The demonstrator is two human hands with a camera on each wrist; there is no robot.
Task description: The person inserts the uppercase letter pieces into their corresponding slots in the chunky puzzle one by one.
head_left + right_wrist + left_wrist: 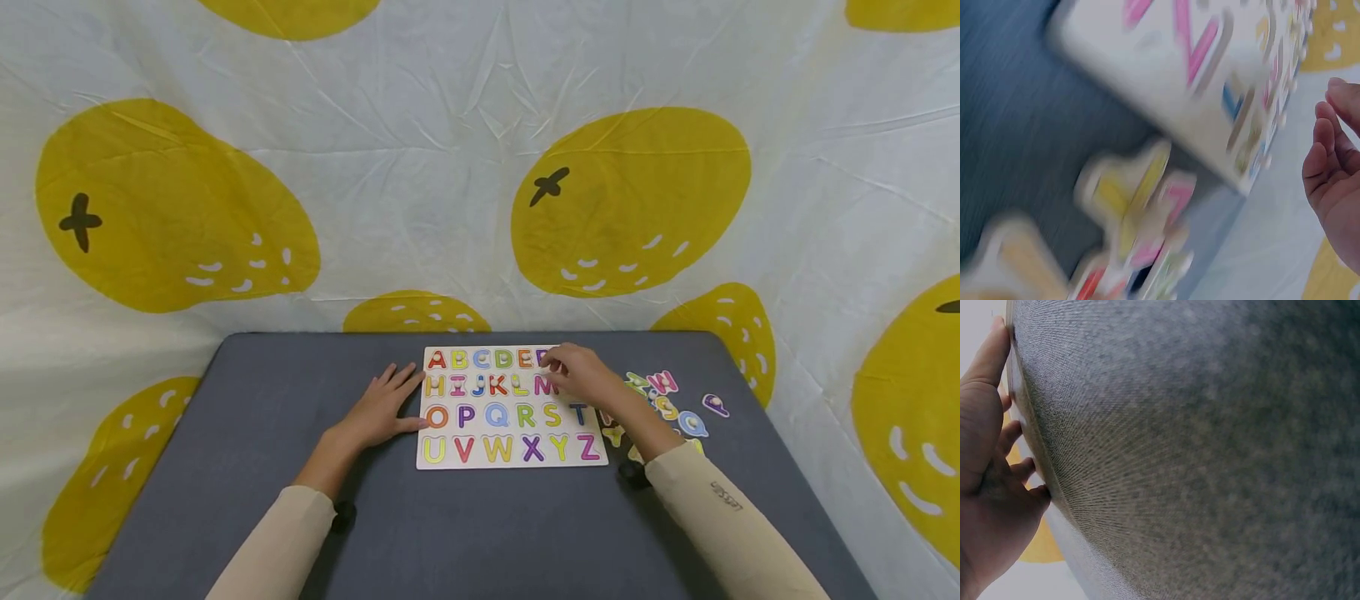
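Note:
A pale wooden alphabet board (487,458) with coloured letters lies on the table. Letter pieces with knobs fill much of its top two rows, such as the red A (437,359) and the red K (497,384). My left hand (382,408) rests at the board's left edge, its thumb and fingers spread and touching the rim. Over the upper right of the board hovers my right hand (581,375), fingers loosely bent, covering nearby letters. Thumb and index tips come close together in the right wrist view, where no piece shows between them.
Loose letter pieces are heaped right of the board, among them a pink one (662,382) and a blue round one (692,423). A purple piece (716,405) lies apart, farther right. Behind the grey table (480,533) hangs a fruit-printed cloth (420,200).

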